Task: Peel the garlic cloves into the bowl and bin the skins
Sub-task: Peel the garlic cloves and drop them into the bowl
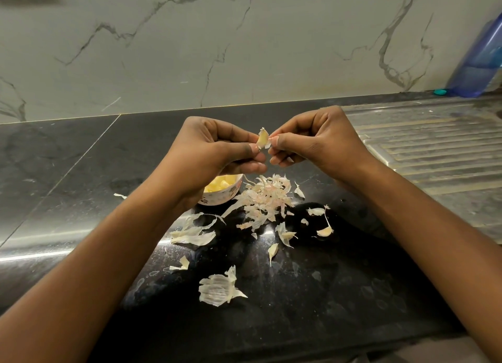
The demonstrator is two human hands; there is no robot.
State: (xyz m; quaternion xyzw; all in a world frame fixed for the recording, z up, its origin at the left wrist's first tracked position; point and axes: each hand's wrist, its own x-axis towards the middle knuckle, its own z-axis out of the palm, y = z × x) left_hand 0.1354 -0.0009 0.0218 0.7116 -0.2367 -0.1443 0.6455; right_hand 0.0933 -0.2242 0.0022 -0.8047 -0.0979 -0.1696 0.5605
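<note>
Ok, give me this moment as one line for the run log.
step: peeling | left hand: pinches garlic clove | right hand: pinches same clove | bowl: holds peeled cloves | skins: piled on counter, not binned

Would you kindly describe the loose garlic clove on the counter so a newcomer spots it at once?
On the black counter, find the white bowl and the heap of pinkish skins to its right. Right of that heap, nearer the person, lies the clove. It is plump and cream-coloured with a thin skin curl rising from it, unlike the flat papery scraps around.
</note>
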